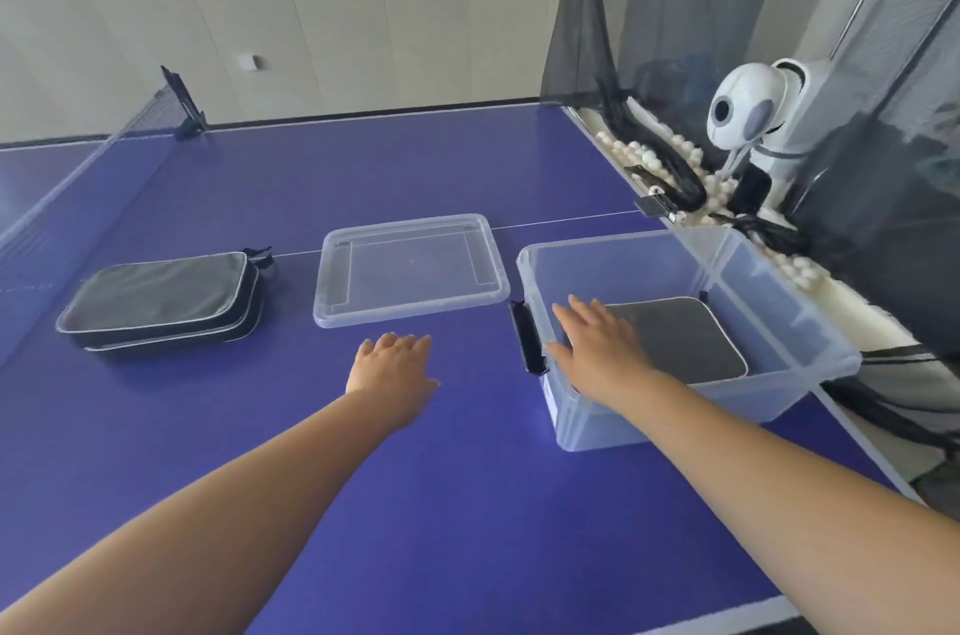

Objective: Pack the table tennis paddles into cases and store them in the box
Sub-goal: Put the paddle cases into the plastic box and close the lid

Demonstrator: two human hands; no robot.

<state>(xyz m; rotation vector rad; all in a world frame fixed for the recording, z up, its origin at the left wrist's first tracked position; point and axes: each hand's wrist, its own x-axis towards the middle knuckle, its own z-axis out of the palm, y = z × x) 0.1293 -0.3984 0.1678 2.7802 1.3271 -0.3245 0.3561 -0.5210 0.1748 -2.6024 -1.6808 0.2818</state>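
Blue desk (441, 504), white centre line running across it, net (78, 177) at far left. We note a clear plastic box (769, 405) near the desk's right edge, black latch (527, 338) on its left end. One dark zipped case (685, 343) lies flat on the box floor. Right hand (597, 343) reaches over the box's near-left rim, palm down, fingers spread wide, holding nothing; fingertips are above the case's left end, and we cannot tell whether they touch it. Left hand (395, 364) hovers low over bare desk just left of the box, also flat and open, grip empty. Clear lid (410, 270) rests on the desk beyond the left hand, beside the box and apart from it. Well to the left, two more dark cases (161, 307) sit stacked, zipped shut, pulls toward the lid. Beyond the right edge: a white ball machine (753, 114), dark catch netting (727, 10), and many white balls (649, 156) in the trough. No loose paddles in view.
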